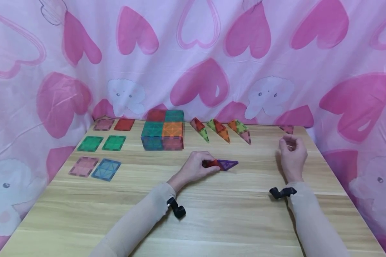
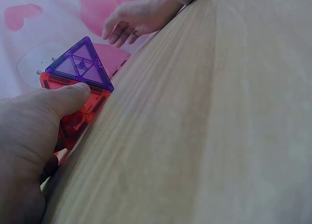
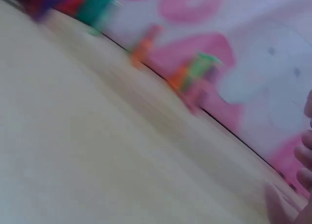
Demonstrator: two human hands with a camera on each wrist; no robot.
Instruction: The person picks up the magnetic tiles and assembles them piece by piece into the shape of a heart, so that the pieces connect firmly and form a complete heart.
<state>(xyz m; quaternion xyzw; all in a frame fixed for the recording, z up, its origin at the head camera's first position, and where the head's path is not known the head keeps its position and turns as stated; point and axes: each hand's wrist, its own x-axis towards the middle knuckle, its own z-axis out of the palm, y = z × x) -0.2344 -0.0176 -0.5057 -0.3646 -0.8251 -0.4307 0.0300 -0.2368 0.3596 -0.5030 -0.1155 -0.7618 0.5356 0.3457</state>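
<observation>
My left hand [image 1: 197, 163] pinches a red magnetic tile [image 1: 213, 164] just over the table, thumb on its near face. Joined edge to edge with it is a purple triangular tile [image 1: 227, 164], also seen in the left wrist view, where the purple tile [image 2: 82, 63] points up above the red tile [image 2: 80, 119]. My right hand [image 1: 293, 155] hovers at the right with loosely bent fingers and nothing visible between them. Just beyond it lies a pink triangular tile [image 1: 287, 129] at the table's back edge. In the right wrist view that hand [image 3: 304, 170] shows only partly.
A box of coloured square tiles [image 1: 163, 130] stands at the back. Three joined triangle sets, a leftmost [image 1: 199, 129], a middle [image 1: 219, 130] and a right one [image 1: 240, 131], stand beside it. Several square tiles, including a blue one [image 1: 106, 170], lie at the left. A curtain hangs behind.
</observation>
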